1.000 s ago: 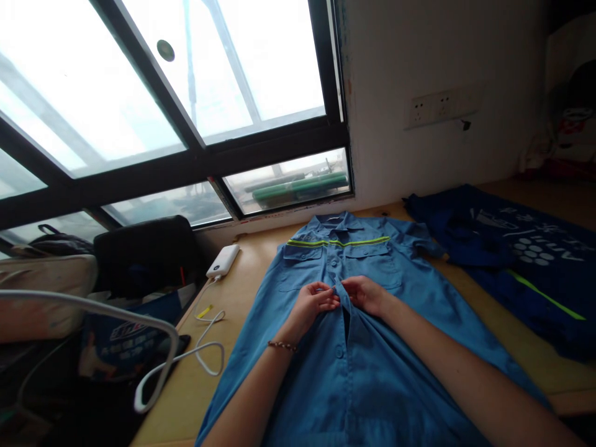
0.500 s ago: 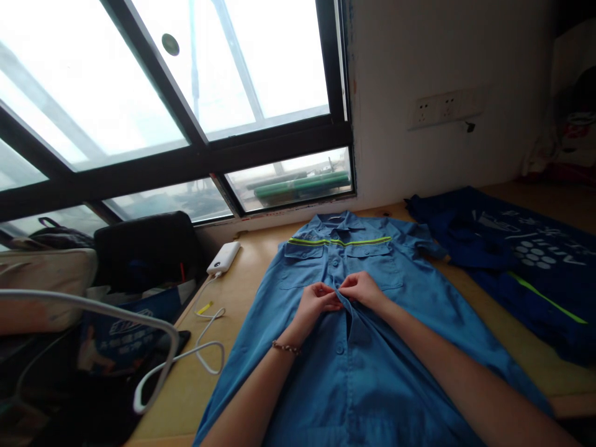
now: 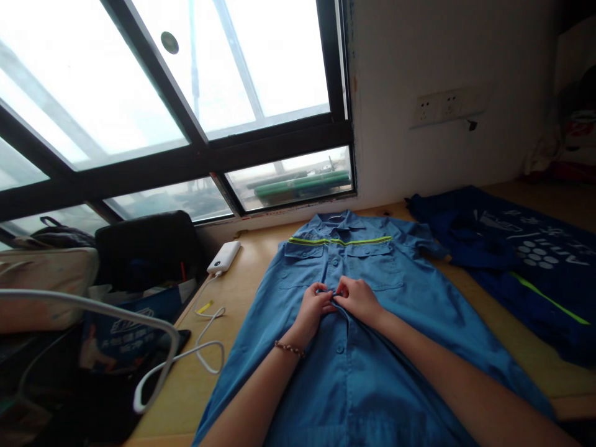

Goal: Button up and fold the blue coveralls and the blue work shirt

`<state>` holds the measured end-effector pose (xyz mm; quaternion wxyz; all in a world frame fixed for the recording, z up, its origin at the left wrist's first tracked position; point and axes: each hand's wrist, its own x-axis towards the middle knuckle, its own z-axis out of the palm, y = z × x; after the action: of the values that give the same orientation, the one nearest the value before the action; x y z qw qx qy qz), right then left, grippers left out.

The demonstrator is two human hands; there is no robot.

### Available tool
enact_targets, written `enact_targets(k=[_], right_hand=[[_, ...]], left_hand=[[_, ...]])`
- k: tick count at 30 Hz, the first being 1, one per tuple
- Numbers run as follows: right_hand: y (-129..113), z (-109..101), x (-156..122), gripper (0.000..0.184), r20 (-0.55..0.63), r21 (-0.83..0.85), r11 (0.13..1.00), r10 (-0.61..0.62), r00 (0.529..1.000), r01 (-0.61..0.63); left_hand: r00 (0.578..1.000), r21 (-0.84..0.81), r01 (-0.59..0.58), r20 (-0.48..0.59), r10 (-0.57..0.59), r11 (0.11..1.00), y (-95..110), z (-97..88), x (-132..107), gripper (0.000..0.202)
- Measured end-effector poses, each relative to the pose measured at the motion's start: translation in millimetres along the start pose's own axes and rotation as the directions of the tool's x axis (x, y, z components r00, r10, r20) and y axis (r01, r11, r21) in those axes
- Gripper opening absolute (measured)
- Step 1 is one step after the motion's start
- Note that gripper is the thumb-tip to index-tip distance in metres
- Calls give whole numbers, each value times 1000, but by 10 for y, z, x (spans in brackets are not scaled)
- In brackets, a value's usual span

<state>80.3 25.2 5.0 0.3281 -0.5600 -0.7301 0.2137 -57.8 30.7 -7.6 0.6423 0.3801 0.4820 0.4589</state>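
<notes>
A blue short-sleeved work shirt lies front up on the wooden table, its collar toward the window and a yellow-green stripe across the chest. My left hand pinches the front placket from the left, just below the chest pockets. From the right, my right hand pinches the same placket edge, fingertips almost touching the left ones. The cloth between them is lifted a little; any button there is hidden by the fingers. One button shows below my hands and another above them.
Right of the shirt lies a dark blue garment with white print. On the left, a white power bank sits on the table with a white cable. Bags and a black chair back stand beyond the left edge.
My right hand has moved slightly left and down, closer to my left fingertips. The lifted placket edge has turned over to lie flatter between the hands.
</notes>
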Motion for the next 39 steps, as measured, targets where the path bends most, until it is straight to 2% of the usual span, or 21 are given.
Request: enact_targets(k=[7,14,21,27,30,33,36,39], right_hand=[[21,19,15,11,4,167,986,-9,1000,8],[90,56,43,15,-13,191,981,17,1000,-14],[145,81,108,20,24,147,979,137,990,-139],[190,81,156,29,111,184,955,213,971,-230],[113,55,78,21,13,65,977,203,979,-204],[-76,47,-92,17,-67,-180,981,55,996,-66],[-257,91,-253,19,-5,-333,941,-70,998,64],[-308,142,-287,19,23,-439,896,-57,998,61]], left_hand=[[999,27,-32,-40,34,999,33,48,-41,41],[988,137,-151,44,146,979,35,77,-67,45],[925,292,-370,202,322,882,19,82,-82,30],[880,439,-474,245,406,763,9,78,-116,21],[890,482,-456,227,395,749,-24,38,-42,22],[902,480,-432,233,364,763,-53,-12,80,23],[895,449,-444,267,358,775,-50,-40,210,26],[882,437,-469,283,377,768,-10,-37,355,28]])
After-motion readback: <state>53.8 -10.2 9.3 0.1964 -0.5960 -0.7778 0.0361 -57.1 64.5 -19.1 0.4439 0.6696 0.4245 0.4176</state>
